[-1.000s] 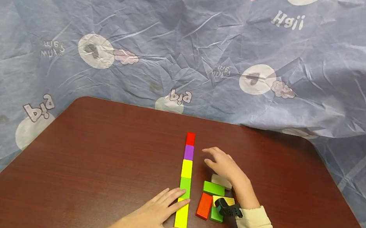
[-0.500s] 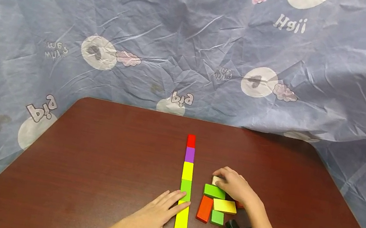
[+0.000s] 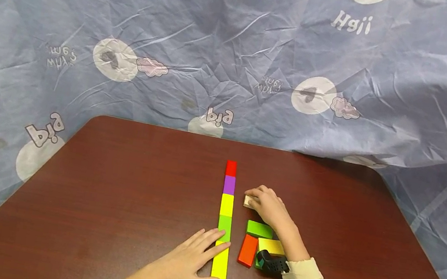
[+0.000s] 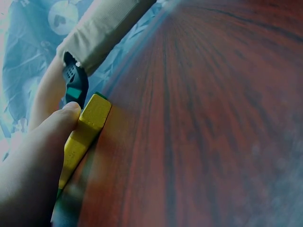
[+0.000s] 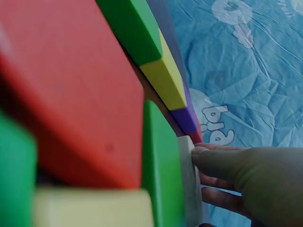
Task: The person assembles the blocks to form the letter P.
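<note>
A straight row of coloured blocks runs away from me: a yellow block point(image 3: 220, 265) in front, then green point(image 3: 225, 222), yellow point(image 3: 227, 205), purple point(image 3: 229, 185) and red point(image 3: 230, 168) at the far end. Across the front of this row rests my left hand point(image 3: 185, 261), fingers spread and fairly straight; its thumb lies on the near end of the front yellow block. My right hand point(image 3: 271, 210) pinches a pale wooden block point(image 3: 248, 201) between thumb and fingers, just right of the row. The right wrist view shows this thumb on the pale block's face.
Right of the row lie loose blocks: a green one point(image 3: 259, 229), a red-orange one point(image 3: 248, 250) and a yellow one point(image 3: 271, 247). A black wristband point(image 3: 272, 262) on my right arm overlaps them. Behind the brown table point(image 3: 136, 170) hangs a grey-blue printed cloth point(image 3: 202, 49).
My right hand first came back to the loose blocks, took hold of the pale wooden block, and has carried it forward and left towards the row. The left hand has stayed put.
</note>
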Action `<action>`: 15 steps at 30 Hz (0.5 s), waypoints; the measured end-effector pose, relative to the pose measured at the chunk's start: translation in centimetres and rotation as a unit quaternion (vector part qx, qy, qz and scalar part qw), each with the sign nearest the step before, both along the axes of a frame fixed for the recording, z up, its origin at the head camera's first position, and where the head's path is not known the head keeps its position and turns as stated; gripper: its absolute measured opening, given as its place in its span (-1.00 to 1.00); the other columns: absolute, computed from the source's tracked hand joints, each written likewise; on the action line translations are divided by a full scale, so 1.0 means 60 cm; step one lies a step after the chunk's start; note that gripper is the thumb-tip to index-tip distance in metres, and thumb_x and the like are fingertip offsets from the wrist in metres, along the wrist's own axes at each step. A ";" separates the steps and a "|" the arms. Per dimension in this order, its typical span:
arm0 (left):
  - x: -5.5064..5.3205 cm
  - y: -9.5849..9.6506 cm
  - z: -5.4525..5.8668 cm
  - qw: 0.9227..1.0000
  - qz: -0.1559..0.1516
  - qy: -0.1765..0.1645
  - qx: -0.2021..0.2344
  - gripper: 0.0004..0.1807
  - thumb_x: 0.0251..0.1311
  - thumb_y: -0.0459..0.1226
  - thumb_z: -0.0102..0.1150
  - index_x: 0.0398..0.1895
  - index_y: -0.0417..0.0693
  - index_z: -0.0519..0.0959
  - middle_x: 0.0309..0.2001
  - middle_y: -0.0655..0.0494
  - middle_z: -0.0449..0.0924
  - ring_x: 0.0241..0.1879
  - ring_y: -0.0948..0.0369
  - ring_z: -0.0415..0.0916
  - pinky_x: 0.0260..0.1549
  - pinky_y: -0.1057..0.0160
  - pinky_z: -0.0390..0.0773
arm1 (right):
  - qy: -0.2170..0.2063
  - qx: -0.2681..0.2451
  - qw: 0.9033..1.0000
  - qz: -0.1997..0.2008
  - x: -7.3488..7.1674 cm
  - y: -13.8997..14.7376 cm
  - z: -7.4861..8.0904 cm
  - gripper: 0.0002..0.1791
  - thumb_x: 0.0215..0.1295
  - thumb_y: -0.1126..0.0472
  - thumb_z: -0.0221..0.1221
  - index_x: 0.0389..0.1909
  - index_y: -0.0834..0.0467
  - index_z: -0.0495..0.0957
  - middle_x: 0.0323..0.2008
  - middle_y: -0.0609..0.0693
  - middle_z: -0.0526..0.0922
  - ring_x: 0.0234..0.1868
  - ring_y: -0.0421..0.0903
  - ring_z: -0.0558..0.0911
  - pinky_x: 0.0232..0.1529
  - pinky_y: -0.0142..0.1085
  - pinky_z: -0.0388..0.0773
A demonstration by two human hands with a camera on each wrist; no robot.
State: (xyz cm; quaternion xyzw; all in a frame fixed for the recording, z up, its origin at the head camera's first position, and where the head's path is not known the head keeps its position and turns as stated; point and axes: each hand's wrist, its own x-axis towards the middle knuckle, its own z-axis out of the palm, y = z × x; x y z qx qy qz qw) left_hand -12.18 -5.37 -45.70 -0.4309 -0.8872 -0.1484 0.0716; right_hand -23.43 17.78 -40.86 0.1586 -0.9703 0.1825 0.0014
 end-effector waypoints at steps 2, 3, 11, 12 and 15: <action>0.000 0.000 0.000 1.000 0.000 -0.002 0.001 -0.24 0.19 0.30 -0.34 0.38 0.13 0.07 0.40 0.08 0.02 0.38 0.17 0.00 0.30 0.03 0.15 | 0.004 -0.002 1.000 0.005 -0.005 -0.009 -0.002 -0.72 0.22 0.17 0.12 -0.05 0.07 0.58 -0.10 0.02 0.56 -0.04 0.02 0.46 -0.12 0.00 0.44; 0.000 0.000 -0.001 1.000 0.001 -0.002 0.000 -0.24 0.19 0.30 -0.34 0.38 0.14 0.07 0.40 0.08 0.02 0.38 0.18 0.00 0.30 0.03 0.15 | 0.005 -0.004 1.000 0.008 -0.007 -0.012 -0.003 -0.72 0.22 0.17 0.12 -0.04 0.08 0.58 -0.10 0.02 0.56 -0.04 0.02 0.46 -0.10 0.01 0.44; -0.003 0.000 -0.004 1.000 0.001 0.002 0.001 -0.24 0.19 0.30 -0.35 0.38 0.15 0.06 0.40 0.10 0.00 0.39 0.19 -0.01 0.31 0.04 0.13 | 0.026 -0.014 1.000 0.009 0.004 -0.014 0.001 -0.70 0.21 0.14 0.13 -0.04 0.10 0.55 -0.06 0.02 0.52 0.03 0.02 0.45 0.00 0.04 0.40; -0.003 0.000 -0.004 1.000 0.001 0.001 0.002 -0.24 0.19 0.30 -0.35 0.38 0.15 0.06 0.40 0.10 0.00 0.39 0.19 -0.01 0.31 0.04 0.14 | 0.032 -0.008 0.999 0.009 0.008 -0.013 0.004 -0.71 0.21 0.14 0.13 -0.05 0.09 0.56 -0.08 0.01 0.53 0.01 0.02 0.46 -0.02 0.03 0.41; -0.004 -0.002 -0.003 1.000 0.001 0.001 0.002 -0.24 0.19 0.30 -0.34 0.38 0.15 0.07 0.40 0.10 0.01 0.39 0.20 -0.01 0.31 0.05 0.14 | 0.038 0.023 0.999 0.022 0.022 -0.013 0.009 -0.75 0.21 0.13 0.12 -0.11 0.08 0.59 -0.14 -0.01 0.55 -0.06 0.00 0.50 -0.07 -0.01 0.44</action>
